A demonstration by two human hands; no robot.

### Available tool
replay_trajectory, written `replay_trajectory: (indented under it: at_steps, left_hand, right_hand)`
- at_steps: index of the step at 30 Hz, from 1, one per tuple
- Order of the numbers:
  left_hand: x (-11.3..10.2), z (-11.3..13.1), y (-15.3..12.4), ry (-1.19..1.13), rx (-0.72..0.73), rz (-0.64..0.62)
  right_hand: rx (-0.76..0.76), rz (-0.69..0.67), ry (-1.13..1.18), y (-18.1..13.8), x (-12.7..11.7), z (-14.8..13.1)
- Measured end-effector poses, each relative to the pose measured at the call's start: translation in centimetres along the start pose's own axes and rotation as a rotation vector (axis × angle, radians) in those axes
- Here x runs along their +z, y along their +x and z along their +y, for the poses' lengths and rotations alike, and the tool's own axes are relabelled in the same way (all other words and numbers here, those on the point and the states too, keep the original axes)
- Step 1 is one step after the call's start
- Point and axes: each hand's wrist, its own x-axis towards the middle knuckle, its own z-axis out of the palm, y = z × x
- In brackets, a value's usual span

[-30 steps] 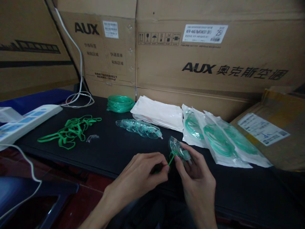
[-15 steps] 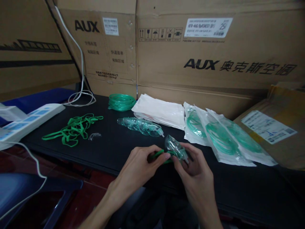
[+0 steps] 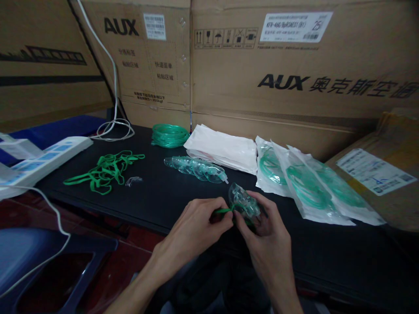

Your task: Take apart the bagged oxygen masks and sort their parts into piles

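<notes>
Over the front edge of the black table [image 3: 157, 205], my right hand [image 3: 265, 235] grips a clear plastic mask [image 3: 242, 201]. My left hand [image 3: 199, 226] pinches a green elastic strap [image 3: 222, 211] right at the mask's left side. Both hands meet just below the mask, thumbs and fingertips closed. A row of stacked clear masks [image 3: 196, 168] lies behind them on the table. To the left lies a loose pile of green straps [image 3: 104, 172] with a small clear clip [image 3: 133, 180] beside it.
Sealed bags with green tubing [image 3: 304, 185] fan out at the right, flat white pouches [image 3: 225, 150] behind. A coil of green tubing [image 3: 168, 135] sits at the back. Large cardboard boxes [image 3: 278, 83] wall the rear. A white power strip [image 3: 42, 161] and cables lie left.
The green strap, stretched up between my hands a second ago, is now drawn close against the mask. My hands have closed together. The view has shifted slightly.
</notes>
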Motion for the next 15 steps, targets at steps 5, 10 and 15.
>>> replay_trajectory:
  at_steps: [5,10,15]
  left_hand:
    - [-0.2,0.9,-0.6,-0.058,-0.014,-0.053]
    - [-0.7,1.4,-0.8,-0.052,-0.034,-0.015]
    - [-0.7,0.8,-0.4,0.028,-0.068,0.065]
  right_hand:
    - [0.032,0.125,-0.008,0.0,0.1,0.2]
    - [0.012,0.099,0.057,0.1,0.0,-0.4]
    - [-0.027,0.016,0.108,0.0,-0.1,-0.6]
